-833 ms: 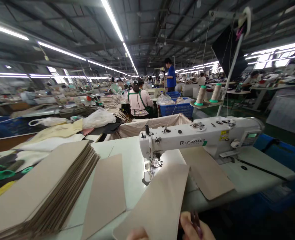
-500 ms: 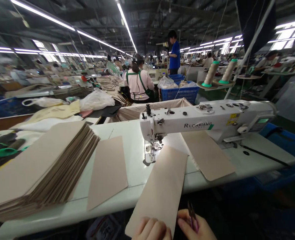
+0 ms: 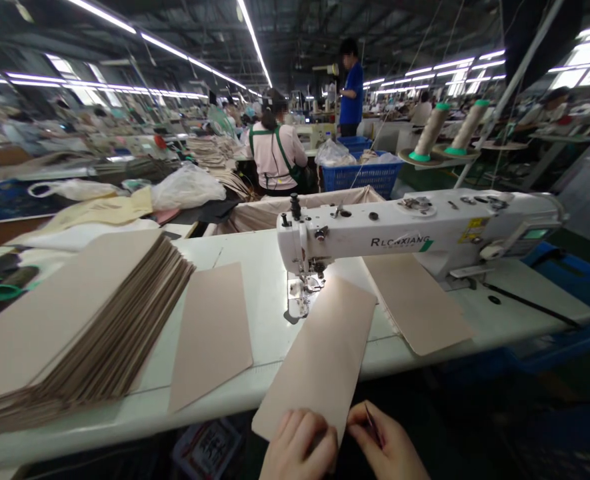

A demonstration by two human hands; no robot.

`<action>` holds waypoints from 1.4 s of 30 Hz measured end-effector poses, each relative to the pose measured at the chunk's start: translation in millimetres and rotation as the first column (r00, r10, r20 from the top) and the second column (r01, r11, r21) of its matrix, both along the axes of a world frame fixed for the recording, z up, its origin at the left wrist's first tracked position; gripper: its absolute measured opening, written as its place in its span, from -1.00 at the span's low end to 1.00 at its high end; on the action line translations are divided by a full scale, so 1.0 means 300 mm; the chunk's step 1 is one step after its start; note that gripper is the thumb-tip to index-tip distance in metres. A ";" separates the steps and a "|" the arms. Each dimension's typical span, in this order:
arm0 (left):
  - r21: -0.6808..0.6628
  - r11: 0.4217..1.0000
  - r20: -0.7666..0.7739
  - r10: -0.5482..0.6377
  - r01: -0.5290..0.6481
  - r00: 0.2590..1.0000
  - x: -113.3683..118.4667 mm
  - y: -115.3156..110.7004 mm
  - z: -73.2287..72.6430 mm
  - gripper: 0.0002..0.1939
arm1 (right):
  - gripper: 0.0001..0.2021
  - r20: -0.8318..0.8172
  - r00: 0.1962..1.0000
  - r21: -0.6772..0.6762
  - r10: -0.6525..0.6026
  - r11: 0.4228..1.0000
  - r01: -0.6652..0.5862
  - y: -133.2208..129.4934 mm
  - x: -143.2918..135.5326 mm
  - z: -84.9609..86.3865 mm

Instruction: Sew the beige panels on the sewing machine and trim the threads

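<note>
A long beige panel (image 3: 322, 357) lies on the white sewing table (image 3: 255, 293), its far end by the needle of the white sewing machine (image 3: 415, 233) and its near end hanging over the table's front edge. My left hand (image 3: 299, 445) grips that near end. My right hand (image 3: 387, 445) sits just right of the panel's corner and pinches a small dark snipping tool (image 3: 372, 423). A second beige panel (image 3: 213, 333) lies flat to the left, and a third beige panel (image 3: 415, 303) lies under the machine arm on the right.
A thick stack of beige panels (image 3: 75, 320) fills the table's left side. Two thread cones (image 3: 449, 130) stand behind the machine. A blue crate (image 3: 362, 173) and a seated person in a pink top (image 3: 277, 157) are beyond; another person in blue stands farther back.
The view has tilted down, so both hands show more fully. The panel has slid toward me, and my left hand now grips its near end.
</note>
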State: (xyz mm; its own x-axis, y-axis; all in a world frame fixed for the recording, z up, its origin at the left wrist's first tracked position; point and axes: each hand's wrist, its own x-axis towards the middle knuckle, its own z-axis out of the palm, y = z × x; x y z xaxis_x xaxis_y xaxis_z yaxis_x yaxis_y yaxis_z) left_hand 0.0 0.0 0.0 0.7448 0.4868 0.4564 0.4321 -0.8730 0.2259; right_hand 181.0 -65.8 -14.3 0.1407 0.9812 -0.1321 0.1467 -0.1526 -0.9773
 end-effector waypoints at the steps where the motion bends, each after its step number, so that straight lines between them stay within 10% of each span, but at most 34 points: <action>1: -0.023 1.000 0.001 -0.004 0.004 1.000 -0.001 0.011 0.006 -0.75 | -0.78 0.073 0.997 0.035 0.020 0.999 -0.023 0.007 0.005 0.010; 7: -0.059 0.998 0.017 -0.002 0.003 1.000 0.006 0.057 0.021 -0.77 | -0.79 0.364 0.927 0.142 0.092 0.978 -0.153 0.037 0.038 0.048; 17: -0.064 0.998 0.032 -0.018 0.020 0.999 -0.004 0.018 -0.019 -0.78 | -0.75 0.050 0.997 -0.062 -0.063 0.996 0.066 -0.005 0.018 0.021; 21: -0.265 0.964 0.107 0.051 -0.021 0.993 -0.017 0.004 -0.007 -0.76 | -0.63 0.098 0.991 -0.097 -0.089 0.990 0.098 -0.041 0.009 -0.003; 32: -0.889 0.456 0.186 0.267 0.045 0.946 0.025 0.103 0.246 -0.80 | -0.83 0.659 0.714 0.455 -0.236 0.881 -0.130 0.031 0.027 0.137; 42: -0.962 0.243 0.208 0.345 0.127 0.915 0.052 0.118 0.283 -0.63 | -0.83 0.729 0.630 0.487 -0.269 0.850 -0.202 0.082 0.014 0.190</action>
State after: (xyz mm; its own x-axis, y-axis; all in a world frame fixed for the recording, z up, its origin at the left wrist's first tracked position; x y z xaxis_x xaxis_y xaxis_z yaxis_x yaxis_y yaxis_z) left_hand 15.5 35.3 85.0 0.5688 0.7891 -0.2318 0.1985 0.1418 0.9698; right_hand 185.1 -41.2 42.8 -0.0101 0.8559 0.5171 0.8562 0.2745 -0.4376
